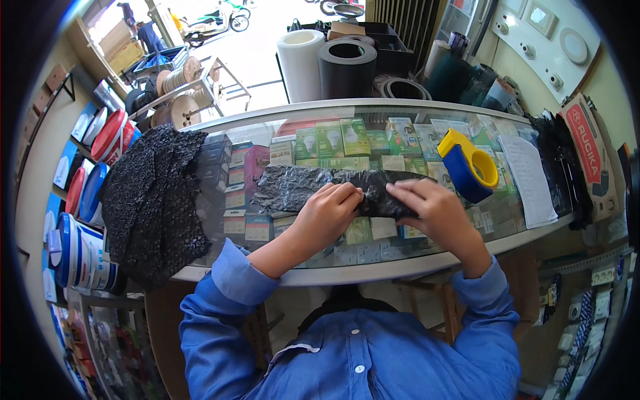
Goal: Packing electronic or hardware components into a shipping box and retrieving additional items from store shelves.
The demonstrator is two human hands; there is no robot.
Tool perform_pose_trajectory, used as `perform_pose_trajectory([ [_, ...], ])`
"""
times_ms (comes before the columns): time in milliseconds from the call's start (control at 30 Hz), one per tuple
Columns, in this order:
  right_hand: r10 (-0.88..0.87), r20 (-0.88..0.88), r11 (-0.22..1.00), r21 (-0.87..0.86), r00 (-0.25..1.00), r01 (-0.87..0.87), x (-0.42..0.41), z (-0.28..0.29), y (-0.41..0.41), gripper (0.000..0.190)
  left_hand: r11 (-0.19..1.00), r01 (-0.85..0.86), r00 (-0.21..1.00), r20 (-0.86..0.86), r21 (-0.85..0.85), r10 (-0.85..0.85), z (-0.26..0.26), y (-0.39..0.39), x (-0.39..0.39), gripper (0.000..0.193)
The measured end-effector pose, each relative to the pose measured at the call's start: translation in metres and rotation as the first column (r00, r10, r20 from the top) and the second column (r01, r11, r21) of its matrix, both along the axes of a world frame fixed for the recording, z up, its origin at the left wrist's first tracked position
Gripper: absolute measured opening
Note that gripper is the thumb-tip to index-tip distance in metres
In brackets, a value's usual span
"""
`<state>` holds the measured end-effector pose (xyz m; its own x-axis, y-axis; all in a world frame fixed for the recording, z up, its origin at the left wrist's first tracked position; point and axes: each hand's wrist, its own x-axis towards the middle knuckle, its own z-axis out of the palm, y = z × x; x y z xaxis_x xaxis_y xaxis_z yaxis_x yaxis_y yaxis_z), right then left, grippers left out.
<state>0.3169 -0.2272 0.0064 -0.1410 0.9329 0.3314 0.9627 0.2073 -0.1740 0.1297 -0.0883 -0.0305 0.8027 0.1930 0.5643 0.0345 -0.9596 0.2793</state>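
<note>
A long, flat bundle in crinkled black plastic wrap (pixel 287 187) lies crosswise on the glass counter in front of me. My left hand (pixel 330 207) pinches the wrap near its middle, with the fingertips curled together. My right hand (pixel 432 202) holds the right end, its fingers on top and its thumb at the near edge. What the wrap covers is hidden. To the right of my right hand sits a yellow and blue tape dispenser (pixel 467 165). A large sheet of black bubble wrap (pixel 155 205) drapes over the counter's left end.
Boxed light bulbs (pixel 330 137) show beneath the glass counter top (pixel 210 250). A handwritten paper (pixel 527 180) and black plastic (pixel 557 160) lie at the right, beside a cardboard box (pixel 590 155). Paint buckets (pixel 87 250) stand left; large rolls (pixel 346 70) stand beyond the counter.
</note>
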Motion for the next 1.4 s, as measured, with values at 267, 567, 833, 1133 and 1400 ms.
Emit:
perform_pose_trajectory([
  [267,0.042,0.143,0.983,0.169,0.989,-0.066,0.014,-0.028,0.009,0.045,0.987,-0.027,0.995,-0.097,-0.157,0.012,0.021,0.001,0.008,0.019],
  [567,0.198,0.035,0.965,0.169,0.98,-0.201,0.03,-0.029,0.031,0.043,0.852,0.148,0.901,-0.287,-0.502,-0.326,0.024,0.043,0.017,0.034],
  [833,0.236,-0.153,0.966,0.14,0.96,-0.215,0.04,-0.031,0.04,0.035,0.99,0.054,0.93,-0.354,-0.129,-0.097,0.008,0.026,0.015,0.074],
  [1133,-0.619,0.003,0.782,0.089,0.785,0.617,0.075,0.01,-0.008,0.043,0.998,-0.009,0.951,-0.308,-0.059,-0.009,0.007,0.014,0.014,0.068],
  [1400,-0.679,-0.395,0.701,-0.099,0.619,0.707,0.077,0.013,-0.006,0.05,0.896,-0.179,0.971,-0.218,-0.406,0.096,-0.001,0.008,0.014,0.101],
])
